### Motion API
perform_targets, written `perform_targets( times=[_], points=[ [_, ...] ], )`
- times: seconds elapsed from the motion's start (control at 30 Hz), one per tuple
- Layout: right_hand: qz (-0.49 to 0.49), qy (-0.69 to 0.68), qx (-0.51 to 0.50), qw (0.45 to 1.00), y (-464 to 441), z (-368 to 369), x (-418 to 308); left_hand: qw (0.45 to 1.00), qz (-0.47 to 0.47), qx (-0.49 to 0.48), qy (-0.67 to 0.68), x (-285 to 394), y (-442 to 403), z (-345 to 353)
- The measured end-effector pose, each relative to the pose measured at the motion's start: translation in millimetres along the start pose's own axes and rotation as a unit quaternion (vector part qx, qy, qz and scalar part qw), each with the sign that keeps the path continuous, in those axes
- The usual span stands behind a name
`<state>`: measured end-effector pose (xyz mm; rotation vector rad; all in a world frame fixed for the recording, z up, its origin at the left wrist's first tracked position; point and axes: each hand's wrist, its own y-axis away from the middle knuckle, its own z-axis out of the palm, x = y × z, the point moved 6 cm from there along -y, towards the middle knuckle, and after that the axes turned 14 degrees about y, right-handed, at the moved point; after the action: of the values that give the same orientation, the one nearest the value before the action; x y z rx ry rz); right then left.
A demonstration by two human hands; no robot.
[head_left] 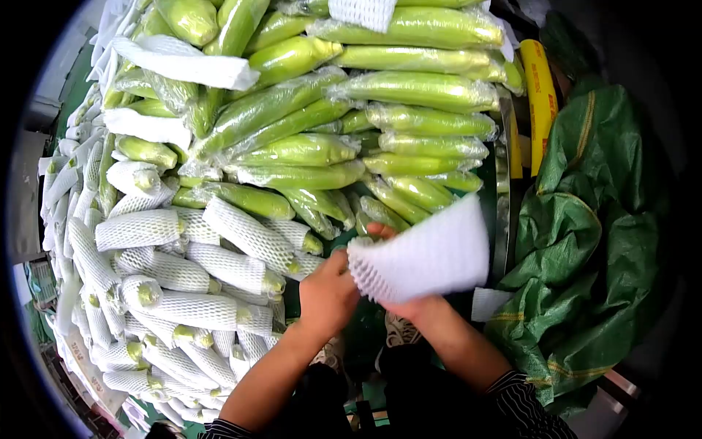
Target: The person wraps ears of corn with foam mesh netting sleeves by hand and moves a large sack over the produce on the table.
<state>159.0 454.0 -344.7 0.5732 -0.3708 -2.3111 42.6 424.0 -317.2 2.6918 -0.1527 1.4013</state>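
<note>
My right hand (415, 307) is closed on a white foam net sleeve (428, 252), which covers most of its fingers. The sleeve spreads wide toward the upper right. My left hand (327, 291) is closed at the sleeve's left edge, its fingers curled; what it grips, if anything, is hidden. Just beyond my hands lie green corn cobs in clear film (420, 85), stacked in rows. Left of my left hand is a pile of corn cobs in white foam nets (197, 309), their pale ends showing.
Loose white foam sleeves (186, 64) lie on the wrapped cobs at the upper left. A green woven sack (578, 241) is bunched at the right, beside a yellow roll (539, 102). A metal table edge (504, 183) runs between the corn and the sack.
</note>
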Motion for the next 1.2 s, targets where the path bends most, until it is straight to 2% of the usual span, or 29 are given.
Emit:
perform_targets(
  times=[0.1,0.17,0.23,0.27,0.33,0.37,0.4,0.47,0.5,0.53,0.57,0.6,0.63,0.67,0.7,0.73,0.77,0.8,0.83,0.9,0.93,0.97,1.0,1.03,1.07,1.1,1.13,1.17,1.2],
  points=[
    [-0.012,0.050,0.022,0.998,-10,-40,17,0.969,0.008,0.025,0.246,-1,1,-12],
    [-0.026,0.122,0.050,0.991,-13,-50,21,0.863,-0.113,0.008,0.493,-26,24,2],
    [-0.032,0.157,0.071,0.985,-14,-58,25,0.685,-0.215,0.030,0.696,-33,38,11],
    [-0.032,0.154,0.080,0.984,-16,-60,28,0.627,-0.242,0.070,0.737,-43,45,16],
    [-0.039,0.168,0.125,0.977,-16,-69,36,0.574,-0.259,0.127,0.766,-71,52,31],
    [-0.079,0.358,0.131,0.921,-28,-100,45,0.546,-0.268,0.157,0.778,-89,56,40],
    [-0.066,0.348,0.169,0.920,-33,-112,52,0.552,-0.312,0.192,0.749,-116,64,53],
    [-0.042,0.370,0.221,0.901,-42,-142,68,0.735,-0.360,0.166,0.550,-158,79,69],
    [-0.048,0.499,0.222,0.836,-39,-142,65,0.806,-0.376,0.148,0.433,-177,85,74],
    [-0.053,0.617,0.208,0.757,-34,-138,65,0.978,-0.147,0.104,0.107,-148,66,54],
    [-0.071,0.720,0.173,0.668,-43,-125,68,0.976,-0.215,0.029,0.033,-142,69,61],
    [-0.112,0.658,0.144,0.731,-47,-136,80,0.956,-0.286,-0.048,-0.047,-168,73,75],
    [-0.146,0.585,0.109,0.790,-56,-151,94,0.954,-0.281,-0.034,-0.102,-158,70,63],
    [0.052,0.437,0.207,0.874,-52,-132,93,0.969,-0.218,0.021,-0.114,-129,56,37],
    [0.094,0.500,0.236,0.828,-50,-103,82,0.976,-0.207,-0.002,-0.071,-109,54,27],
    [0.129,0.436,0.197,0.869,-54,-83,86,0.977,-0.182,0.056,0.090,-84,56,10],
    [0.165,0.370,0.168,0.899,-52,-69,82,0.964,-0.093,0.168,0.186,-88,65,4],
    [0.137,0.349,0.049,0.926,-51,-17,85,0.938,-0.074,0.217,0.262,-94,73,1],
    [0.126,0.364,-0.038,0.922,-52,30,84,0.911,-0.098,0.256,0.307,-107,88,-7],
    [0.043,0.492,-0.225,0.840,-50,114,99,0.879,-0.187,0.305,0.316,-146,117,-7],
    [-0.018,0.561,-0.277,0.780,-52,168,81,0.891,-0.211,0.311,0.256,-170,134,-7],
    [0.032,0.584,-0.306,0.751,-47,206,58,0.925,-0.201,0.300,0.119,-198,157,1],
    [-0.032,0.664,-0.271,0.696,-58,208,29,0.940,-0.177,0.292,0.016,-217,168,14],
    [-0.096,0.733,-0.232,0.632,-66,209,5,0.813,-0.262,0.295,0.428,-126,125,-12],
    [-0.233,0.768,-0.137,0.580,-80,210,-40,0.803,-0.252,0.277,0.463,-104,112,-13],
    [-0.355,0.793,0.004,0.495,-90,208,-87,0.790,-0.242,0.258,0.501,-94,101,-16],
    [-0.429,0.786,0.153,0.417,-95,202,-129,0.798,-0.232,0.238,0.502,-94,92,-13],
    [-0.527,0.770,0.284,0.218,-91,218,-168,0.803,-0.229,0.224,0.502,-92,87,-9],
    [-0.531,0.771,0.267,0.230,-104,225,-191,0.806,-0.238,0.227,0.491,-92,81,-6]
  ],
)
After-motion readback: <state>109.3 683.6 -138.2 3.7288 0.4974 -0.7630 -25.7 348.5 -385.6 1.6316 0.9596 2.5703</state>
